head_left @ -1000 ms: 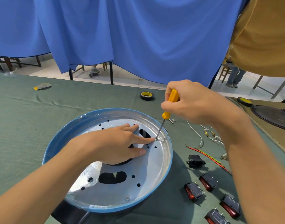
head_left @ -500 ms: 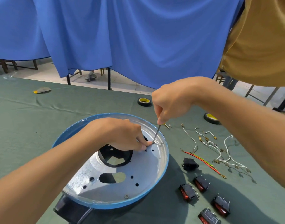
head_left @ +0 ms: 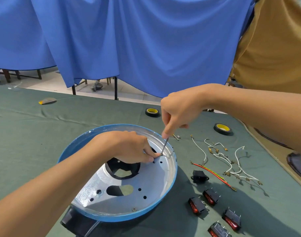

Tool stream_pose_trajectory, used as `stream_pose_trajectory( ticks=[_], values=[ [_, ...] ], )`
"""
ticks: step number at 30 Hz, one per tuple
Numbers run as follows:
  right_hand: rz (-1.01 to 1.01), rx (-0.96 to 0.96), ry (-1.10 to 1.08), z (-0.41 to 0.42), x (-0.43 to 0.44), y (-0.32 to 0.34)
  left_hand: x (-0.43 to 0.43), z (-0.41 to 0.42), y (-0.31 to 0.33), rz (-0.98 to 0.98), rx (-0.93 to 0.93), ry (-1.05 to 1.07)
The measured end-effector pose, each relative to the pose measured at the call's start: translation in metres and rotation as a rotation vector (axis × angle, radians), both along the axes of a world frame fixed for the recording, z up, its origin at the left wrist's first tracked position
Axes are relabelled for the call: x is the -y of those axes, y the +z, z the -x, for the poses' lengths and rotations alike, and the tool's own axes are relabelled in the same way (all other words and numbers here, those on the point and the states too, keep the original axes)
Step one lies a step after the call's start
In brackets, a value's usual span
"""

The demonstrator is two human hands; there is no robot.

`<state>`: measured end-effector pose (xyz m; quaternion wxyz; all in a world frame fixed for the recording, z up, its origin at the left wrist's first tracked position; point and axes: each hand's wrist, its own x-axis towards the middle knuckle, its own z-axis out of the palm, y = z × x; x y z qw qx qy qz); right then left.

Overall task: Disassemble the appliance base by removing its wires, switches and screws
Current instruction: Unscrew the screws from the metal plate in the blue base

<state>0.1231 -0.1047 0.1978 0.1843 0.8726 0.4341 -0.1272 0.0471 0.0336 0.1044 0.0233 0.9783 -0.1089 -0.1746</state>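
The round appliance base, blue outside and bare metal inside, lies open side up on the green cloth. My right hand grips a screwdriver; its handle is hidden in my fist and the thin shaft points down at a screw near the base's far right rim. My left hand rests inside the base, and its fingertips pinch at that screw beside the shaft tip. Another screw sits near the front rim.
Right of the base lie white wires, a red wire, a black socket and several red rocker switches. Two tape rolls sit further back. A blue curtain hangs behind the table. A person in a tan shirt stands at right.
My left hand went from lying flat on the base to pinching at the screw. My right fist closed over the yellow handle. The view shifted left.
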Motion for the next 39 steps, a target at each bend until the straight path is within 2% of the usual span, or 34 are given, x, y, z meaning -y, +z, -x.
stream_pose_trajectory(
  ticks=[5, 12, 16, 19, 21, 24, 26, 33, 39],
  values=[
    [0.093, -0.075, -0.292, -0.003, -0.006, -0.005, -0.001, 0.001, 0.0, 0.013, -0.001, 0.008],
    [-0.001, 0.116, -0.016, 0.008, -0.012, -0.005, 0.001, 0.003, 0.001, 0.027, -0.004, 0.033],
    [-0.06, 0.155, 0.121, 0.01, -0.012, -0.004, 0.001, 0.004, 0.002, 0.035, 0.002, 0.032],
    [-0.077, 0.125, 0.115, 0.007, -0.008, -0.005, 0.001, 0.004, 0.001, 0.03, 0.008, 0.032],
    [-0.07, 0.101, 0.027, 0.006, -0.004, -0.005, 0.001, 0.004, 0.001, 0.028, 0.007, 0.022],
    [0.028, 0.076, -0.118, 0.006, -0.001, -0.004, 0.002, 0.003, 0.002, 0.036, 0.007, 0.014],
    [0.064, 0.081, -0.126, 0.008, -0.002, -0.005, 0.002, 0.002, 0.003, 0.031, 0.004, 0.017],
    [0.034, 0.266, 0.123, 0.02, -0.004, -0.011, 0.001, 0.003, 0.0, 0.037, 0.003, 0.033],
    [0.059, 0.309, 0.29, 0.029, -0.002, -0.011, 0.001, 0.004, -0.001, 0.039, 0.023, 0.031]
  ],
)
